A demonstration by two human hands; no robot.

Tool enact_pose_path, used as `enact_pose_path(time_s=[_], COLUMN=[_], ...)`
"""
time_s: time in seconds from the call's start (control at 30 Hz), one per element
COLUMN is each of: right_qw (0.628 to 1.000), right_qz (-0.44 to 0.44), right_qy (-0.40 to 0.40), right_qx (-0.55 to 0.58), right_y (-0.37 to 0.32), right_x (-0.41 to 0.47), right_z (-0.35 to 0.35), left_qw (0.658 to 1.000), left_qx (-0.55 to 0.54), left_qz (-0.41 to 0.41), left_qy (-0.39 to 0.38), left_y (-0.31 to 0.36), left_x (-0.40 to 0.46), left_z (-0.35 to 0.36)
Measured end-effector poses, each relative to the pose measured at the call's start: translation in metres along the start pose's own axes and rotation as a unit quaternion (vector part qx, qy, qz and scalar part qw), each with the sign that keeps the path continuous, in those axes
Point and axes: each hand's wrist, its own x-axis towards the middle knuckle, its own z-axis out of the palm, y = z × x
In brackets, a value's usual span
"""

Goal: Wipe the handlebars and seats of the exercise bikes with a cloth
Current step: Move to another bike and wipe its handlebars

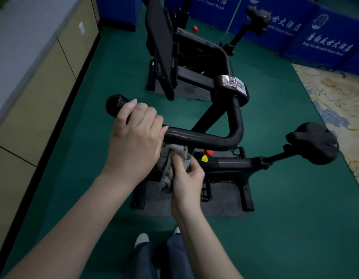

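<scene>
Green matte floor (78, 158) runs underfoot, with a patterned cream and blue carpet (339, 109) at three o'clock and a beige cabinet front (33, 109) along nine o'clock. Blue printed panels (325, 37) close off the one o'clock side. Open floor lies between the cabinet and the near bike. That bike stands on a dark mat (174, 206); its black, smooth, curved handlebar (204, 139) sits dead centre, its padded seat (313, 143) at three o'clock. A second bike (174, 53) stands at twelve. The left hand (134, 135) has its fingers wrapped round the handlebar. The right hand (187, 182), fingers curled, pinches a nubby grey cloth (172, 164) just under the bar.
</scene>
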Motion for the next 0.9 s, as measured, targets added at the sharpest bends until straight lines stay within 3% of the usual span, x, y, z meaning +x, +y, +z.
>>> enact_pose_path(time_s=[0.37, 0.63, 0.9], right_qw=[0.987, 0.969, 0.968], right_qz=[0.103, 0.102, 0.073], right_qy=[-0.003, -0.018, -0.041], right_qx=[0.124, 0.224, 0.236], right_y=[-0.01, -0.009, -0.01], right_x=[0.007, 0.002, 0.001], right_z=[0.031, 0.021, -0.003], left_qw=[1.0, 1.0, 1.0], left_qx=[0.009, 0.007, 0.003], left_qz=[0.012, 0.02, 0.015], left_qy=[-0.002, -0.002, 0.019], left_y=[-0.002, -0.004, -0.003], left_x=[0.0, 0.001, 0.001], left_z=[-0.003, -0.003, 0.001])
